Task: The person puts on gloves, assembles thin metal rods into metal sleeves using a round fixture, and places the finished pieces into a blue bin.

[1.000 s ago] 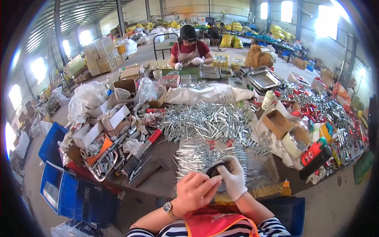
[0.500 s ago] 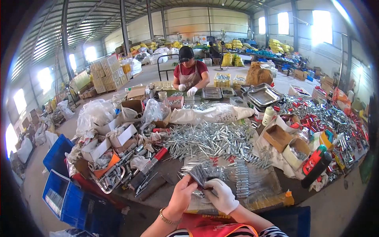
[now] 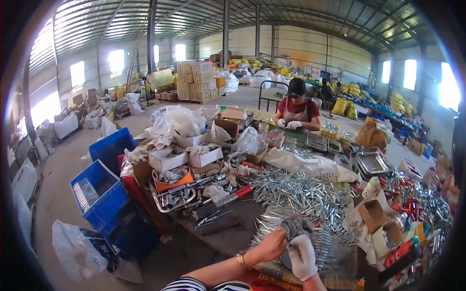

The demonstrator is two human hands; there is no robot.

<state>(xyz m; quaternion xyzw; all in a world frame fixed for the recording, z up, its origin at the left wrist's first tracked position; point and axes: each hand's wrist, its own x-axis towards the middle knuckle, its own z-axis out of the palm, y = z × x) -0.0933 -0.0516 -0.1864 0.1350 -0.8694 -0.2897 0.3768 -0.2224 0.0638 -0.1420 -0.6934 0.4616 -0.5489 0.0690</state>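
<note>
My bare left hand point(image 3: 272, 245), a gold band at its wrist, is closed on a dark grey, crumpled, cloth-like piece point(image 3: 295, 227). White-gloved, my right hand point(image 3: 302, 257) grips the same piece from its right side. Both hands are above the near edge of the worktable, and what exactly the piece is stays unclear. Close beyond them, slim silver metal pins point(image 3: 266, 224) lie roughly side by side. A large loose heap of similar pins point(image 3: 301, 191) spreads farther back. Left of the hands is a red-handled tool with a dark brush-like end point(image 3: 221, 202), among several thin rods.
Blue crates point(image 3: 92, 186) and a white plastic bag point(image 3: 80, 247) stand left of the table. Open cartons point(image 3: 167, 159) crowd its left side. Across it, a co-worker point(image 3: 297, 110) handles small parts. Metal trays point(image 3: 373, 160) and a red-and-black tool point(image 3: 402, 257) lie to the right.
The view has swung left, so the table and my hands appear farther right. The grey piece has changed from a flat, upright shape to a crumpled one; both hands still hold it.
</note>
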